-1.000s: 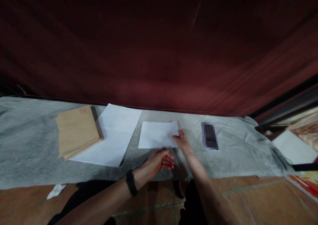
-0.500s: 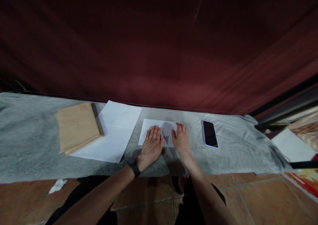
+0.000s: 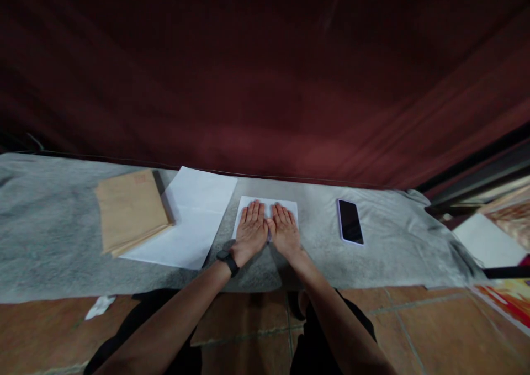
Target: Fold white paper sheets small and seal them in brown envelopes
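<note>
A small white sheet of paper [image 3: 267,201], possibly folded, lies flat on the grey cloth in front of me. My left hand [image 3: 251,228] rests palm down on its left half, fingers stretched out and a dark watch on the wrist. On the right half, my right hand [image 3: 285,231] lies flat in the same way. The two thumbs meet near the paper's middle. Both hands cover most of the paper, so its near edge is largely hidden. Neither hand grips anything.
Left of my hands, larger white sheets [image 3: 199,215] lie partly under a stack of brown envelopes [image 3: 130,209]. A phone [image 3: 350,222] with a pale purple edge lies to the right. The grey cloth [image 3: 397,242] ends at a dark red curtain [image 3: 265,115] behind.
My right hand has moved left from the paper's right edge onto its surface, beside the left hand. My left hand has shifted slightly and stays flat on the paper.
</note>
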Motion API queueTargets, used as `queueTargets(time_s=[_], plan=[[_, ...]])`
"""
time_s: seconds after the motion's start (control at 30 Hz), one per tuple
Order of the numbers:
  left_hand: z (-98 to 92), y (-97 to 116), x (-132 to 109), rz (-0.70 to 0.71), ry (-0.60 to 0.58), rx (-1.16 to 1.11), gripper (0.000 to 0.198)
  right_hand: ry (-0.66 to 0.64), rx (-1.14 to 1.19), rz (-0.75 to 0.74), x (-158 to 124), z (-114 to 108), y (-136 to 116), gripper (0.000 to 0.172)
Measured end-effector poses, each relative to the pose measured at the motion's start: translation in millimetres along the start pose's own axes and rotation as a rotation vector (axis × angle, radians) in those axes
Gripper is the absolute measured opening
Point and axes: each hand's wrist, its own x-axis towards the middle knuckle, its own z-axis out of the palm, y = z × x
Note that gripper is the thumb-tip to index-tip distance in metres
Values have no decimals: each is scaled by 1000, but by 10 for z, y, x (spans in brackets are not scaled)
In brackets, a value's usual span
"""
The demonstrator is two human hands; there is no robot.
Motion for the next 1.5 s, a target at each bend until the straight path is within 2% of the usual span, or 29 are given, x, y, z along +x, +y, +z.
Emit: queueTargets(time_s=[0.13, 0.33, 0.63, 0.73, 0.83, 0.93, 1.07, 1.27, 1.5], plan=[[-7, -95, -24, -24, 19, 29, 61, 48, -75, 20, -33, 29, 135, 57], [-13, -215, -72, -73, 58, 23, 62, 33, -90, 84, -74, -22, 304, 59], [-124, -278, -164, -102, 74, 28, 63, 39, -88, 195, -150, -130, 495, 58], [-176, -207, -64, -107, 93, 45, 61, 72, -42, 217, -42, -202, 453, 58], [-164, -94, 104, 13, 95, -3, 59, 70, 65, 122, 133, -233, 303, 59], [-90, -1, 236, 110, 60, -56, 58, 3, 164, 24, 275, -175, 108, 59], [-3, 17, 270, 112, 5, -43, 58, -63, 167, -3, 315, -46, -38, 56], [-8, -119, 210, 84, 33, -15, 59, -59, 53, -12, 225, -3, 37, 57], [-13, -223, 157, 6, 50, 21, 61, 20, -18, 45, 122, -2, 256, 59]])
